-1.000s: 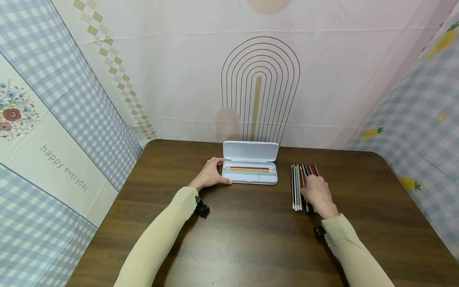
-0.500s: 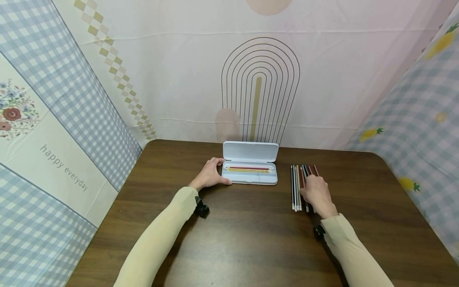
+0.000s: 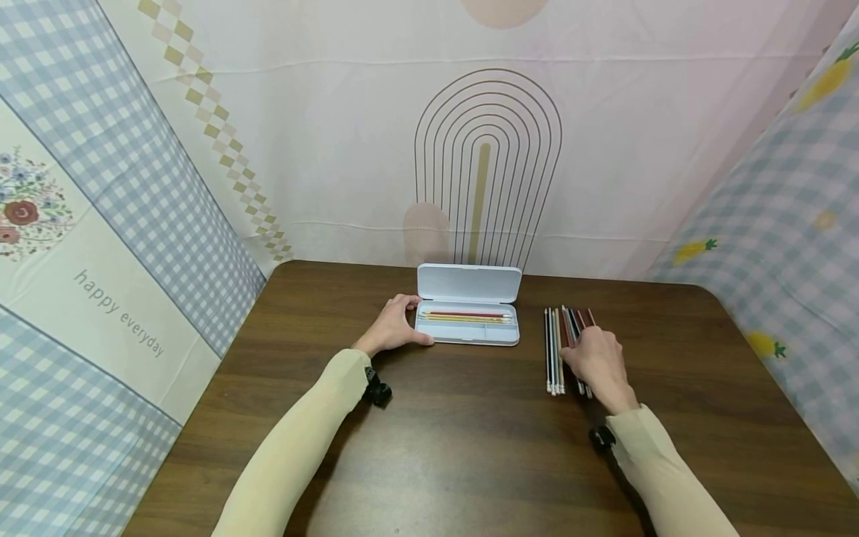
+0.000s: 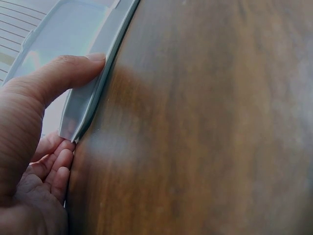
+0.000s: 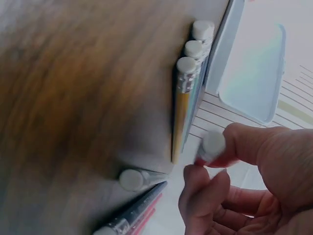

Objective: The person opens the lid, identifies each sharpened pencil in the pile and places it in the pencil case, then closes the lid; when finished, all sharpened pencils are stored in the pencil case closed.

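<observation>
A pale blue pencil case [image 3: 467, 333] lies with its lid up near the table's back edge, with red and yellow pencils [image 3: 463, 317] inside. My left hand [image 3: 394, 326] holds the case's left end, its thumb on the front rim and its other fingers round the left side. On the right, my right hand [image 3: 596, 359] pinches a pencil [image 5: 211, 145] between thumb and fingers. That pencil's white eraser end shows in the right wrist view; most of its body is hidden. Left of this hand lies a row of eraser-tipped pencils [image 3: 554, 358]; further pencils [image 5: 134, 215] lie under it.
The brown wooden table [image 3: 456, 440] carries the case and the pencils. A white patterned cloth [image 3: 335, 149] hangs behind it, with checked cloth [image 3: 772, 224] on the right and more on the left.
My right hand has shifted slightly to the right, and the pencil in its pinch has come apart from the pencils beneath. My left hand and the pencil case stay where they were.
</observation>
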Demonstrator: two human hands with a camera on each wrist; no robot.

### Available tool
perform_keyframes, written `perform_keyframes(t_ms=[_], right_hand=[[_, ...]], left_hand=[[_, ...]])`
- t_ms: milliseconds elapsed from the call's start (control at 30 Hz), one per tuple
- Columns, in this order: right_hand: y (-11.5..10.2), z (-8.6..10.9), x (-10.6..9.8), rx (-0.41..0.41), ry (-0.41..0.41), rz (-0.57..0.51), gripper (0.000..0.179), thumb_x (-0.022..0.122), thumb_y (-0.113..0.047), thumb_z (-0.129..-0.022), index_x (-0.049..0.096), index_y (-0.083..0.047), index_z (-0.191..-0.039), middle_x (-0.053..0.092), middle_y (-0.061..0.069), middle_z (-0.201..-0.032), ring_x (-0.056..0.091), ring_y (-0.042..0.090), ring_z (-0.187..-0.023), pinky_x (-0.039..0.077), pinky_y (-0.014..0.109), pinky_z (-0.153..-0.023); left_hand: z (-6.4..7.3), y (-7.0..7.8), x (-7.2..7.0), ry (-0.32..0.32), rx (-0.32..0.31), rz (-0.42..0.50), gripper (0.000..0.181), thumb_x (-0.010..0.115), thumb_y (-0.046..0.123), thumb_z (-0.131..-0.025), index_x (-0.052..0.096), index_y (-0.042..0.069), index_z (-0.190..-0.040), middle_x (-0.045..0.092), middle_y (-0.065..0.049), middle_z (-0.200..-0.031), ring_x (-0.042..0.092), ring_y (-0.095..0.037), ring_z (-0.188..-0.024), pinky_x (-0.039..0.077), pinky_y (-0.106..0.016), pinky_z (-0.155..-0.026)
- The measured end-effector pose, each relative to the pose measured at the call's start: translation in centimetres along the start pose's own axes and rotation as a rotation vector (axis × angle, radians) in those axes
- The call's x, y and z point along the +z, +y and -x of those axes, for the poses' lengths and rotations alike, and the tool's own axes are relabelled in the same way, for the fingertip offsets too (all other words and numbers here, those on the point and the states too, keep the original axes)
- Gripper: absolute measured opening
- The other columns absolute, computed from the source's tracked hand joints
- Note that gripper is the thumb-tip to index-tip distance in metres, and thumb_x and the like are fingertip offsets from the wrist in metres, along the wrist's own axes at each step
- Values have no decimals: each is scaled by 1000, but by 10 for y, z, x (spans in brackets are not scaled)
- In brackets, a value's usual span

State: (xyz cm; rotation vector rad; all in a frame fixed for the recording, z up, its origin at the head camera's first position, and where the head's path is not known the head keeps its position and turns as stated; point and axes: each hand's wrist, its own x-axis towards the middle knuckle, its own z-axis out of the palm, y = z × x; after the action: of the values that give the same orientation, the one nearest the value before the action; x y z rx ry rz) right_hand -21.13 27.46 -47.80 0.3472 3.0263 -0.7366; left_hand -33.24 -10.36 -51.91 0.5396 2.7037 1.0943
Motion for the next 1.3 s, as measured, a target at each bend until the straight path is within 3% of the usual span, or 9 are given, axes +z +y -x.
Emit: perform_keyframes(t_ms=[300, 500, 767, 1067, 1300], right_hand=[[-6, 11, -5, -66, 74, -32, 33, 67, -16, -94, 53, -15, -64, 51, 1, -66, 51, 21, -63, 37, 33, -56], [-11, 14, -8, -136, 76, -49, 16, 65, -13, -93, 72, -6, -81, 66, 8, -76, 59, 25, -72, 42, 33, -63], [-22, 16, -7, -230, 45, -90, 15, 65, -8, -96, 76, 1, -100, 74, 12, -88, 61, 23, -77, 45, 32, -68], [-31, 7, 2, -384, 72, -123, 16, 66, -1, -96, 78, 3, -104, 72, 10, -84, 56, 18, -74, 43, 30, -69], [-42, -11, 12, -480, 88, -113, 13, 67, -2, -102, 78, 4, -106, 70, 17, -96, 58, 24, -79, 46, 32, -70]], left_hand=[[-2, -3, 1, -3, -1, 4, 95, 97, 37, -77, 53, 3, -154, 56, -20, -150, 49, -34, -140, 43, -51, -124], [-1, -2, 0, -3, 1, 1, 95, 97, 37, -77, 53, 3, -154, 57, -20, -149, 50, -34, -140, 44, -51, -124], [-2, -3, 0, -6, -2, 3, 95, 97, 37, -77, 53, 3, -154, 57, -20, -149, 50, -35, -140, 44, -51, -123], [1, -2, 1, -16, -8, 9, 95, 97, 36, -78, 53, 3, -154, 57, -19, -148, 50, -34, -140, 44, -51, -123], [0, -1, -1, -2, -3, 27, 94, 98, 36, -77, 54, 3, -153, 57, -20, -148, 49, -34, -138, 44, -51, -123]])
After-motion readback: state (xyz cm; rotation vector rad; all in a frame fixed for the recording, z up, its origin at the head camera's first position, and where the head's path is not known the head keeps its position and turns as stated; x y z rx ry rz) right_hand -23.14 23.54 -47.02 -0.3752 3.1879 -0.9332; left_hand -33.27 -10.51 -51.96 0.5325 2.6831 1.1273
